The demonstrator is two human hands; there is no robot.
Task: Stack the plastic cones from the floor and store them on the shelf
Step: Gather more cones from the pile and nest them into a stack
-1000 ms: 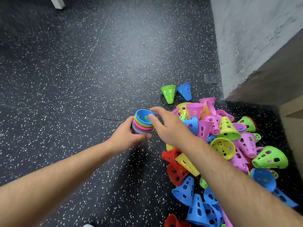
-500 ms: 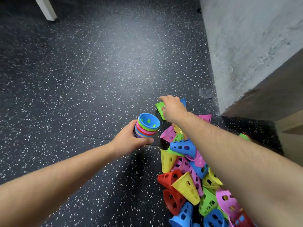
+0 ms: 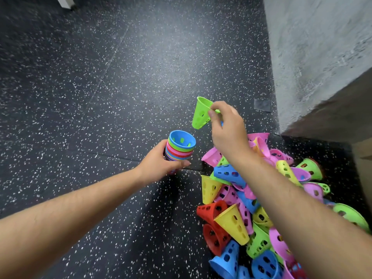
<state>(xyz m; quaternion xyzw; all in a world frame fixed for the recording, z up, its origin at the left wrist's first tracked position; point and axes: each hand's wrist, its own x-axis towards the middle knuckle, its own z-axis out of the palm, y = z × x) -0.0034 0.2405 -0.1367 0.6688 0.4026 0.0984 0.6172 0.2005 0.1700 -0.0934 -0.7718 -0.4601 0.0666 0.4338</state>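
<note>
Right grip (image 3: 227,127) pinches green cone (image 3: 200,113) by its rim, left grip (image 3: 159,164) wraps the stack (image 3: 180,148): untilt cone, narrow end down, centre over stack, push straight in.

The stack of cones (image 3: 180,148) is left of the pile (image 3: 231,224) on the floor (image 3: 100,97). The single cone (image 3: 201,113) is higher, between them.

cone pile (image 3: 233,224) partly beyond bottom edge

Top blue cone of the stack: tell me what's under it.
Under the blue cone the stack shows green, red, pink and blue rims; the left hand hides its lower part.
</note>
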